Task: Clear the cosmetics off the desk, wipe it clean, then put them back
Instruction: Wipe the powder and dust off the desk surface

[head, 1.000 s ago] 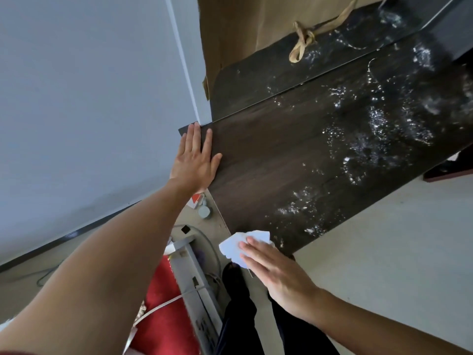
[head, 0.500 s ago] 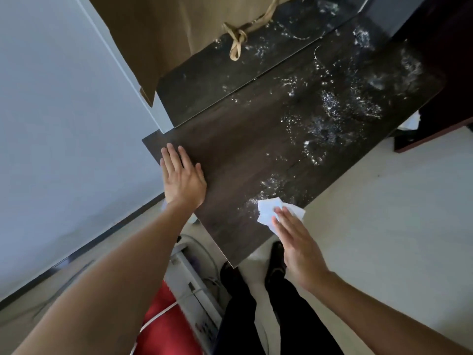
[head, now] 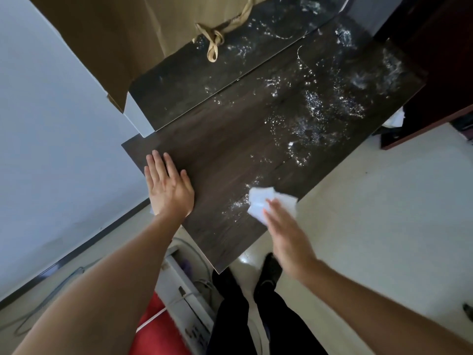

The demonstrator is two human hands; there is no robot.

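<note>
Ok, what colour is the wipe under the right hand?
The wipe is white; head view shows it best.

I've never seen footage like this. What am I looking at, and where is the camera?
No machine here: a person wears a wide-angle camera on the head, looking down at their own bare hands. The left hand lies flat on the dark brown wooden desk, near its corner. The right hand, slightly blurred, presses a crumpled white tissue onto the desk's near edge. White wet-looking specks are scattered over the desk's far part. A brown paper bag with a knotted handle shows at the back. No cosmetics are on the desk. Below are the person's black shoes.
</note>
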